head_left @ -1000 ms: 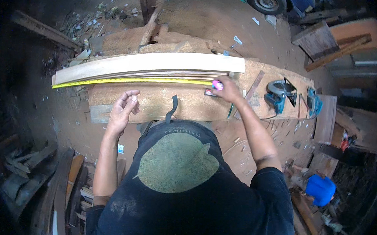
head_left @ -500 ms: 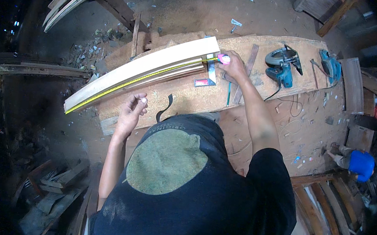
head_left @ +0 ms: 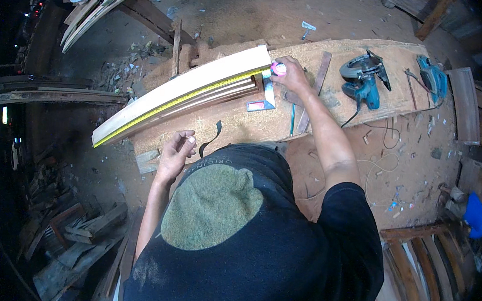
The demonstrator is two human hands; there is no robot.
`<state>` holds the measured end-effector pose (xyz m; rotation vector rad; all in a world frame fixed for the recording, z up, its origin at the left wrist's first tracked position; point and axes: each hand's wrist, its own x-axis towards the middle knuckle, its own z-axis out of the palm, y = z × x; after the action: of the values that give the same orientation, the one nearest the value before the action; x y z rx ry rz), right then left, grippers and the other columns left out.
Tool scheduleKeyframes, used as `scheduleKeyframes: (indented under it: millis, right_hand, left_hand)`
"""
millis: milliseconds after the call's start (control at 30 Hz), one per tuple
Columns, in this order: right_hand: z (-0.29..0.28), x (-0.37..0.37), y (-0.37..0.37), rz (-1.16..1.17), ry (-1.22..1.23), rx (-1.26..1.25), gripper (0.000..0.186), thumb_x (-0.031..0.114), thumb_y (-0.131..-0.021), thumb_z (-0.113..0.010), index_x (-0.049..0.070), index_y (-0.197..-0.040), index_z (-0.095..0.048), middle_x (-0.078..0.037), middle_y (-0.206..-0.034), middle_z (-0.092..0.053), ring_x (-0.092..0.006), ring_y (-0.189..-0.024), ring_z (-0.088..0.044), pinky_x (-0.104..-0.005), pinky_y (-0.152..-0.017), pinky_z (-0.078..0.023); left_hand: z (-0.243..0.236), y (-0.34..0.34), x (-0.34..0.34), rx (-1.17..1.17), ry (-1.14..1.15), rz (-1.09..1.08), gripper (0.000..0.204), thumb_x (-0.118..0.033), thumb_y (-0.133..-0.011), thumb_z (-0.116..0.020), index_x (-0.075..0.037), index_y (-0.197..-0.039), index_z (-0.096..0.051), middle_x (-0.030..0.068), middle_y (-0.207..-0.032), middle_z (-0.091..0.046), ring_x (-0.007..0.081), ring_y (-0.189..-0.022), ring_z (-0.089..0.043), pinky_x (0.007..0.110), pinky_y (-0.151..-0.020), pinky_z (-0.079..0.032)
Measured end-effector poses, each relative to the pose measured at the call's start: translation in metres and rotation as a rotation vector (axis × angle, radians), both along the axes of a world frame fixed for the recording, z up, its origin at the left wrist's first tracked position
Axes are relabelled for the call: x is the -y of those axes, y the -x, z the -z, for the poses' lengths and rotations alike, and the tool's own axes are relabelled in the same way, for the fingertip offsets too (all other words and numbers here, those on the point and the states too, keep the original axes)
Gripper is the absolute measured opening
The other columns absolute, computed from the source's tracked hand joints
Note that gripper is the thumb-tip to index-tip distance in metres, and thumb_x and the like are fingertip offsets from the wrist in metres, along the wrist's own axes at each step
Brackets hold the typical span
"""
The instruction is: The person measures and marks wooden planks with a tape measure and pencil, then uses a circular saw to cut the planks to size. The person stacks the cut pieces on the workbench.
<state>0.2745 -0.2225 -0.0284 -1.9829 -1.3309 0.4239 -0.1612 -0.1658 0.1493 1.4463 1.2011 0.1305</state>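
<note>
My right hand (head_left: 291,75) grips a pink tape measure (head_left: 278,68) at the right end of a stack of pale boards (head_left: 184,85). Its yellow blade (head_left: 171,103) runs along the front edge of the top board to the left end. My left hand (head_left: 176,154) hovers below the boards, fingers loosely curled and apart, holding nothing visible. Beside it on the wooden workbench (head_left: 226,116) lies a dark strip (head_left: 211,140). A square with a red insert (head_left: 260,106), a green pencil (head_left: 292,120) and a brown flat strip (head_left: 314,91) lie near my right arm.
A circular saw (head_left: 359,91) and a second teal power tool (head_left: 433,80) sit on the bench's right. Curved boards (head_left: 105,7) stand upper left, scrap wood (head_left: 83,246) lower left. Cords (head_left: 382,166) cross the floor. A person in blue (head_left: 474,214) is at the far right.
The view has shifted, and the boards now slant more steeply. My right hand has moved up with the tape measure to the boards' right end. My left hand remains below the boards.
</note>
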Motion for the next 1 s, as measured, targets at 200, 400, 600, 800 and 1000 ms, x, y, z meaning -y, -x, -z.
scheduleKeyframes:
  millis: [200,400,600,800,1000]
  right_hand:
    - [-0.005,0.001,-0.001,-0.004,0.054,0.002,0.066,0.025,-0.071,-0.093,0.004,-0.128,-0.067,-0.015,-0.127,-0.065,-0.0338,-0.123,-0.061,-0.0435,-0.107,-0.049]
    - [-0.004,0.004,-0.002,0.008,0.027,0.020,0.066,0.026,-0.072,-0.093,0.004,-0.128,-0.067,-0.016,-0.129,-0.064,-0.0353,-0.125,-0.060,-0.0438,-0.108,-0.049]
    - [-0.017,0.007,0.012,0.011,0.154,0.080,0.062,0.035,-0.078,-0.086,0.010,-0.132,-0.067,-0.017,-0.131,-0.066,-0.0359,-0.126,-0.060,-0.0444,-0.107,-0.049]
    - [-0.048,0.023,0.065,-0.648,0.348,-0.011,0.061,0.024,-0.082,-0.075,0.009,-0.140,-0.063,-0.021,-0.141,-0.061,-0.0373,-0.130,-0.058,-0.0454,-0.112,-0.046]
    - [-0.082,-0.026,0.160,-0.703,0.511,-0.334,0.041,0.024,-0.087,-0.071,0.001,-0.121,-0.072,-0.020,-0.118,-0.070,-0.0347,-0.114,-0.066,-0.0399,-0.102,-0.050]
  left_hand:
    - [-0.001,-0.008,0.006,-0.023,0.028,0.011,0.049,-0.035,-0.103,-0.068,0.001,-0.135,-0.058,0.0065,-0.109,-0.068,0.0121,-0.089,-0.061,0.029,-0.085,-0.051]
    - [-0.005,-0.015,0.007,-0.024,0.029,0.032,0.049,-0.035,-0.103,-0.067,0.000,-0.136,-0.058,0.0059,-0.109,-0.067,0.0121,-0.090,-0.060,0.029,-0.085,-0.051]
    - [0.007,0.001,0.000,-0.023,0.044,0.031,0.048,-0.036,-0.104,-0.066,-0.001,-0.137,-0.059,0.0064,-0.106,-0.068,0.0135,-0.094,-0.063,0.030,-0.087,-0.052]
    - [0.055,0.045,-0.016,0.105,-0.053,-0.055,0.056,-0.050,-0.100,-0.067,-0.002,-0.129,-0.066,0.0098,-0.104,-0.070,0.0159,-0.086,-0.065,0.032,-0.079,-0.056]
    - [0.059,0.078,-0.025,-0.068,-0.015,-0.143,0.058,-0.052,-0.097,-0.068,-0.001,-0.126,-0.067,0.0118,-0.097,-0.070,0.0187,-0.087,-0.067,0.035,-0.082,-0.056]
